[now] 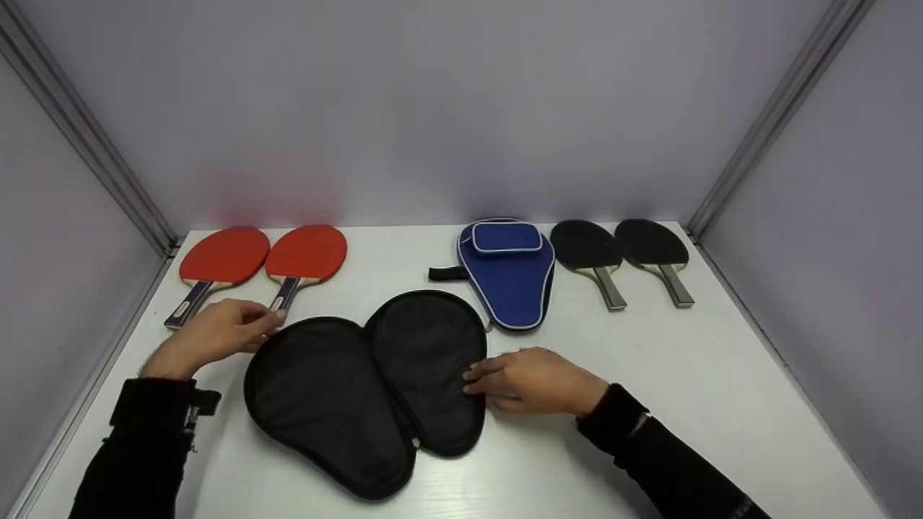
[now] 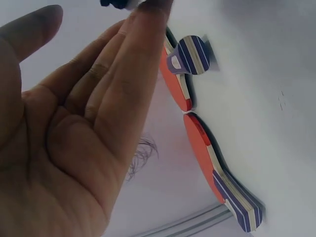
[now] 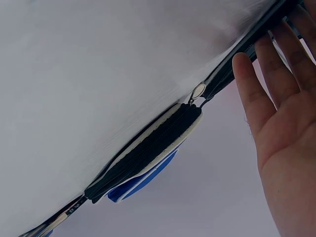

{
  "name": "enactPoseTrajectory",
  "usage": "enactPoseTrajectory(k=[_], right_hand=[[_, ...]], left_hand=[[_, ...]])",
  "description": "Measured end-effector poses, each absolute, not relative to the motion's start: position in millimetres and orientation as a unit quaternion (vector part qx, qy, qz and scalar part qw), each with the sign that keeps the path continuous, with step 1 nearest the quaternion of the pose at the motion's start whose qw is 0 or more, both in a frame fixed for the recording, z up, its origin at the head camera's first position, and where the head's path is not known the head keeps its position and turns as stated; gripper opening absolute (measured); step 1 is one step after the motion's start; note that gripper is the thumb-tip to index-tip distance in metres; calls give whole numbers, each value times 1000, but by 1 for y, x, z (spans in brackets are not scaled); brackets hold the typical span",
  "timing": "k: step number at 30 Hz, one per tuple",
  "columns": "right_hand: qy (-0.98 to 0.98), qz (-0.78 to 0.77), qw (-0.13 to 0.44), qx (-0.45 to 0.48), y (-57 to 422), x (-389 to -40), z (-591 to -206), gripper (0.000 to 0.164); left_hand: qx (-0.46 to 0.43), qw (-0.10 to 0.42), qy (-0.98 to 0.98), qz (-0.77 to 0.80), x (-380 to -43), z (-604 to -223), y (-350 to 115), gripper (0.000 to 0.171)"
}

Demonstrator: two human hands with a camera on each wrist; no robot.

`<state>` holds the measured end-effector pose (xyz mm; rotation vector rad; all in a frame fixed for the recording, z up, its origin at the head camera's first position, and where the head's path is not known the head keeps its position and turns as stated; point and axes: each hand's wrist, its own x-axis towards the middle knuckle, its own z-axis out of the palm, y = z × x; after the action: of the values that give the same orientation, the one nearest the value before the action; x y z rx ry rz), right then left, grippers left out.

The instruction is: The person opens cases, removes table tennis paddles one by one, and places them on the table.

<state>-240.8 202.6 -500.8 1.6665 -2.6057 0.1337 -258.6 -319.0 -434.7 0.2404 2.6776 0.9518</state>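
Note:
An unzipped black paddle case lies spread on the table, its two halves side by side with the lining up. My left hand is at the upper left edge of the case, fingertips close to the handle of a red table tennis paddle. In the left wrist view its fingers reach forward, the thumb held apart. On the other side, my right hand rests its fingers on the right half's outer edge. The right wrist view shows those fingers fairly straight along the dark edge.
Another red paddle lies at the far left. Behind the open case is a closed blue case with white piping and a black strap. Two black paddles lie right of it. Grey walls enclose the table's back and sides.

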Motion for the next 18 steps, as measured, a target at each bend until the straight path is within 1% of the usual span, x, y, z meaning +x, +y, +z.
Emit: enactPoseTrajectory(k=[8, 15, 18], right_hand=[[-846, 49, 6, 531, 202, -239, -500, 36], [-849, 47, 5, 526, 201, -238, -498, 36], [-848, 41, 12, 528, 200, -238, -498, 36]], left_hand=[[84, 97, 927, 354, -259, -431, -310, 61], [84, 70, 893, 436, -258, -428, -304, 74], [92, 55, 889, 444, -256, -425, -301, 74]])
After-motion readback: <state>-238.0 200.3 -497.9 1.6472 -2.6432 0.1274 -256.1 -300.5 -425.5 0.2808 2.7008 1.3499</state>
